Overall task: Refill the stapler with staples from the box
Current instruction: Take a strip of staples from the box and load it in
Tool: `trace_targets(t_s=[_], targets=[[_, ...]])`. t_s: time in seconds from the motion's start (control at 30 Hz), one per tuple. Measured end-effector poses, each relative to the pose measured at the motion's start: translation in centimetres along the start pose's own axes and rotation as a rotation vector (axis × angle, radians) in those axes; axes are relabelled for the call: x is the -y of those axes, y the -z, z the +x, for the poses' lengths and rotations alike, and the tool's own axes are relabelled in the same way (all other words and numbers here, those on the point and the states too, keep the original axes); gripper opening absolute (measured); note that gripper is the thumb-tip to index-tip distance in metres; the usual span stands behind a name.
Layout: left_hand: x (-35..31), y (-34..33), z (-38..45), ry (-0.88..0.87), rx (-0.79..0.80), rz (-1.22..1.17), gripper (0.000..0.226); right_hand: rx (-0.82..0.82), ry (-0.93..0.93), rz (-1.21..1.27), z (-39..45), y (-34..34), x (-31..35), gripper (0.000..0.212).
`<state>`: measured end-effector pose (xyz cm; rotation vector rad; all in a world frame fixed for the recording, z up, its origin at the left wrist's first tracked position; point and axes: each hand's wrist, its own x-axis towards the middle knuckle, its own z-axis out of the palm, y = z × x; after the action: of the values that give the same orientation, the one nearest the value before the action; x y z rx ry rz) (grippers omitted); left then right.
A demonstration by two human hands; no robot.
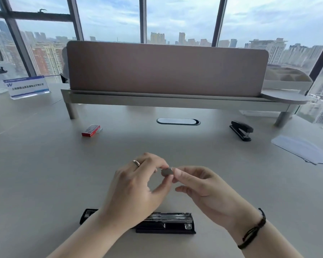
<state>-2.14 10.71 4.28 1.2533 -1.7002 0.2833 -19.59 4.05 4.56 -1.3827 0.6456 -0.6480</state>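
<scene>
A black stapler [168, 221] lies flipped wide open on the desk near me, its metal staple channel facing up; my left wrist covers its middle. Above it, my left hand [136, 185] and my right hand [199, 187] pinch a short grey strip of staples [166, 172] between their fingertips, one hand at each end. The red staple box [90, 130] sits farther back on the left, its inner tray slid partly out to the right.
A second black stapler [241, 130], closed, stands at the back right. White paper sheets [304, 149] lie at the right edge. A raised shelf with a brown divider panel [166, 67] spans the back. A sign holder [26, 86] stands far left.
</scene>
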Motion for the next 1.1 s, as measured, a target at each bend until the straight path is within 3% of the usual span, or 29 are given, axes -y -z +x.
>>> trace_targets(t_s=[0.17, 0.37, 0.6, 0.77, 1.1], targets=[[0.6, 0.5, -0.6, 0.042, 0.064, -0.092, 0.01, 0.024, -0.004, -0.168, -0.2, -0.3, 0.4, 0.026], [2.2, 1.7, -1.3, 0.099, 0.354, -0.167, 0.009, -0.167, 0.16, -0.59, -0.2, 0.9, 0.7, 0.022], [2.3, 2.0, -1.6, 0.188, 0.607, -0.25, 0.01, -0.005, 0.134, -0.854, -0.8, 0.2, 0.7, 0.019], [1.7, 2.4, -1.5, 0.255, 0.651, -0.216, 0.031, 0.059, 0.095, -0.929, -0.8, 0.0, 0.5, 0.025], [1.3, 3.0, -1.0, 0.341, 0.772, -0.158, 0.029, 0.11, 0.085, -1.017, -1.0, -0.4, 0.2, 0.024]])
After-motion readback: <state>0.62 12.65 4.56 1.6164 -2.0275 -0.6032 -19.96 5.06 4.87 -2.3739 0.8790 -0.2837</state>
